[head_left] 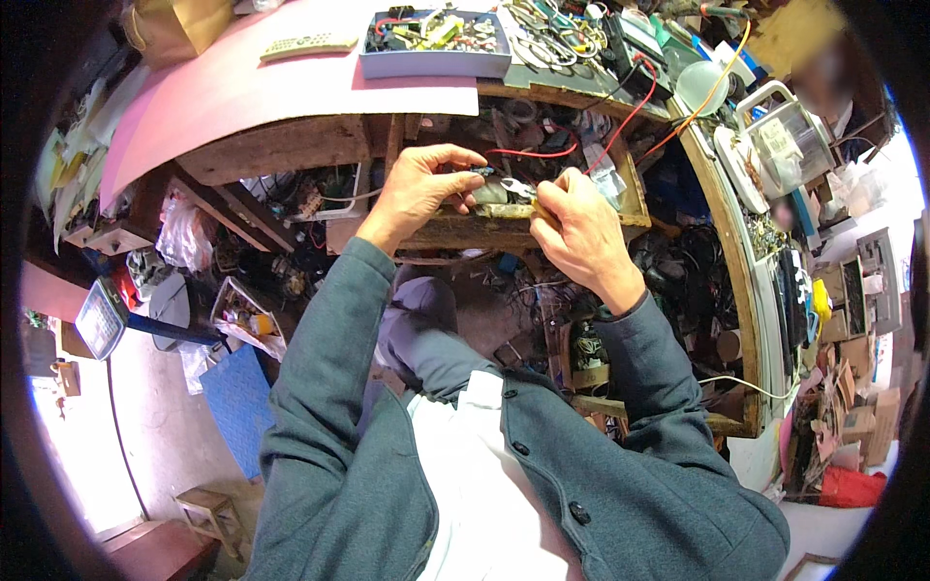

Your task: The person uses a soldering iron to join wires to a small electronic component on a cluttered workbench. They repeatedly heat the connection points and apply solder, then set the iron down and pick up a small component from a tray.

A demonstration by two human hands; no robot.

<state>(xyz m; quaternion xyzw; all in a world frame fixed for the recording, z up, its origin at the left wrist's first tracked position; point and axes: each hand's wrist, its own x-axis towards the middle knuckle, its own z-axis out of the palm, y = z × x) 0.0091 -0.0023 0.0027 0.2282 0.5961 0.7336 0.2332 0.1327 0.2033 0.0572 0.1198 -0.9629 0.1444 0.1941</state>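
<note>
Over the open drawer (pixel 450 232) of the bench, both my hands work close together. My left hand (pixel 418 192) pinches a small dark, bluish part (pixel 482 170) between thumb and fingers; its kind is too small to tell. My right hand (pixel 588 230) is closed around a hand tool with a silver tip (pixel 515 188), which looks like small pliers; most of it is hidden in the fist. The silver tip points left, toward the pinched part. A thin red wire (pixel 533 154) runs just behind my fingers.
On the pink-topped bench (pixel 194 121) stand a blue-grey box (pixel 436 65) of small parts and a pale remote control (pixel 308 45). Several pliers and scissors (pixel 542 44) lie right of the box. A clear plastic container (pixel 783 136) stands at right. Loose cables crowd the space beneath.
</note>
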